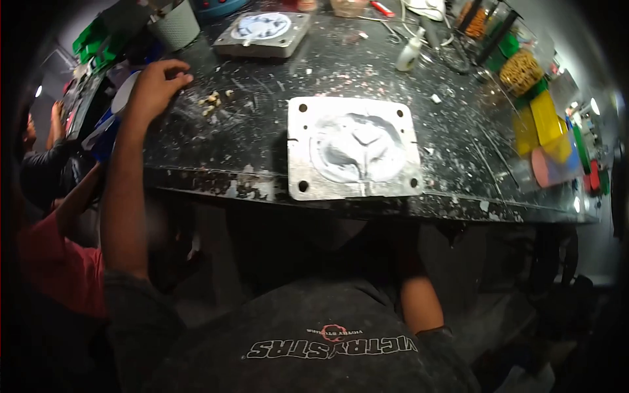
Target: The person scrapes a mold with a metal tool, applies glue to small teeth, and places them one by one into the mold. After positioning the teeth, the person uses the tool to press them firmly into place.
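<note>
My left hand (159,84) is over the left part of the black worktable (255,141), its fingers loosely bent and the thumb apart, holding nothing that I can see. Just to its right lie several small yellowish bits (211,101). Of my right arm only the forearm (420,304) shows; the hand is lost in the dark under the table edge. In front of me, at the near edge, rests a metal mold plate (357,149) with a rounded cavity and corner holes. Neither hand touches it. A second metal mold block (262,35) sits farther back.
A pale woven bin (175,26) stands at the back left. To the right are a small white bottle (410,52), thin metal rods (493,157), yellow sheets (544,128) and a jar of yellowish pieces (521,71). Another person's red sleeve (62,265) is at left.
</note>
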### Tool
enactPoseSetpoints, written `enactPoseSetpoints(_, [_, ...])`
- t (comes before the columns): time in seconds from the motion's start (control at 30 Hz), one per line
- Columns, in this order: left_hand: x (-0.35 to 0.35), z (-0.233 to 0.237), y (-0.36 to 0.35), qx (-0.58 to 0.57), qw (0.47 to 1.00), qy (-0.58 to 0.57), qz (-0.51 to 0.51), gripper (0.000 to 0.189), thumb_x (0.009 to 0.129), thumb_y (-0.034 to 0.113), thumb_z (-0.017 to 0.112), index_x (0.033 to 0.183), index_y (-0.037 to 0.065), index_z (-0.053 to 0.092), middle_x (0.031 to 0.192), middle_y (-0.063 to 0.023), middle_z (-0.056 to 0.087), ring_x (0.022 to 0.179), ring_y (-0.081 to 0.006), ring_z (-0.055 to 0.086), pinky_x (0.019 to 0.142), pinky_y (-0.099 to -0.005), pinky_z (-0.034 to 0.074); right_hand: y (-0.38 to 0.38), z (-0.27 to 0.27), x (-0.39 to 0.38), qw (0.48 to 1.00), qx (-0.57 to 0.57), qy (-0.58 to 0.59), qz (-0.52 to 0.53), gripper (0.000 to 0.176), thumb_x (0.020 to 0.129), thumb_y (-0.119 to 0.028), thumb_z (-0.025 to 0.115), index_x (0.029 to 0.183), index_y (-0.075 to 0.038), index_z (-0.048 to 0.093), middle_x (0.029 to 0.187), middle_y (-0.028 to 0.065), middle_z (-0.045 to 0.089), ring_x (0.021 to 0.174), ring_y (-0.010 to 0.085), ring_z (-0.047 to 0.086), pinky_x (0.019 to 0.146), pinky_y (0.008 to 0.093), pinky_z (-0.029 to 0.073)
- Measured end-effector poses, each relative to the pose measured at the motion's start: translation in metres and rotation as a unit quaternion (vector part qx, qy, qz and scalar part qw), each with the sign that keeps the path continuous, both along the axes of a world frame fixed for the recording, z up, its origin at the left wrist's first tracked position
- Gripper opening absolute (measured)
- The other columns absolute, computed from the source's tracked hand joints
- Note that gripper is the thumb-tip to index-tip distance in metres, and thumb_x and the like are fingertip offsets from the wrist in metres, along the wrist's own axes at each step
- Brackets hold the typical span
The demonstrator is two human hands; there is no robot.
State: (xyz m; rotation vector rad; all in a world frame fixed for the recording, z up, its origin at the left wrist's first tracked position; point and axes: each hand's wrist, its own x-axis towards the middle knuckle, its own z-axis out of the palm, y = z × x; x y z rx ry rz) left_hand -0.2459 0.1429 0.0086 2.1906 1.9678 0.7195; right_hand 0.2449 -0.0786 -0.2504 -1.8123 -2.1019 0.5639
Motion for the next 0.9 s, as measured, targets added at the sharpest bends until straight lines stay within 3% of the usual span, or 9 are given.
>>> enactPoseSetpoints(0.03, [0.003, 0.0, -0.001, -0.025, 0.999, -0.026, 0.015, 0.031, 0.088, 0.017, 0.077, 0.113, 0.0, 0.073, 0.097, -0.0069, 0.076, 0.09, -0.0128, 0.069, 0.083, -0.0276, 0.051, 0.005, -0.001, 0.002, 1.0, -0.001, 0.004, 0.0, 0.041, 0.093, -0.028, 0.07, 0.127, -0.005, 0.065, 0.12, 0.0223, 0.068, 0.116, 0.0408, 0.062, 0.11, 0.0473, 0.042])
enactPoseSetpoints(0.2, [0.0, -0.002, 0.001, -0.046, 0.998, -0.044, -0.005, 0.022, 0.089, 0.012, 0.076, 0.107, -0.001, 0.074, 0.094, -0.0064, 0.076, 0.087, -0.0121, 0.069, 0.08, -0.0275, 0.051, 0.006, -0.004, 0.005, 1.0, 0.0, 0.018, -0.004, 0.043, 0.094, -0.03, 0.07, 0.129, -0.005, 0.064, 0.121, 0.0226, 0.067, 0.116, 0.0408, 0.062, 0.11, 0.0472, 0.042])
enactPoseSetpoints(0.4, [0.005, 0.001, -0.001, -0.01, 1.0, 0.011, -0.014, 0.02, 0.091, 0.017, 0.072, 0.102, -0.001, 0.075, 0.089, -0.011, 0.076, 0.084, -0.017, 0.071, 0.077, -0.0316, 0.052, 0.004, -0.006, 0.006, 0.999, -0.003, 0.035, -0.015, 0.044, 0.095, -0.031, 0.069, 0.13, -0.005, 0.063, 0.122, 0.0229, 0.067, 0.117, 0.041, 0.061, 0.11, 0.0471, 0.042])
enactPoseSetpoints(0.67, [0.006, -0.008, -0.004, 0.111, 0.988, 0.105, 0.005, 0.021, 0.097, 0.02, 0.065, 0.107, 0.002, 0.072, 0.098, -0.0156, 0.073, 0.089, -0.032, 0.071, 0.078, -0.0363, 0.052, 0.007, -0.007, 0.012, 0.999, -0.01, 0.047, -0.007, 0.046, 0.096, -0.033, 0.068, 0.133, -0.005, 0.062, 0.123, 0.0233, 0.066, 0.118, 0.0411, 0.061, 0.11, 0.047, 0.042])
enactPoseSetpoints(0.9, [0.018, 0.003, -0.026, 0.158, 0.982, 0.105, 0.011, 0.019, 0.098, 0.019, 0.066, 0.108, 0.004, 0.071, 0.103, -0.0133, 0.072, 0.097, -0.0311, 0.069, 0.084, -0.0351, 0.051, -0.048, 0.002, 0.02, 0.993, -0.081, 0.074, 0.033, 0.048, 0.097, -0.034, 0.067, 0.135, -0.006, 0.061, 0.124, 0.0237, 0.066, 0.118, 0.0412, 0.061, 0.11, 0.0469, 0.042])
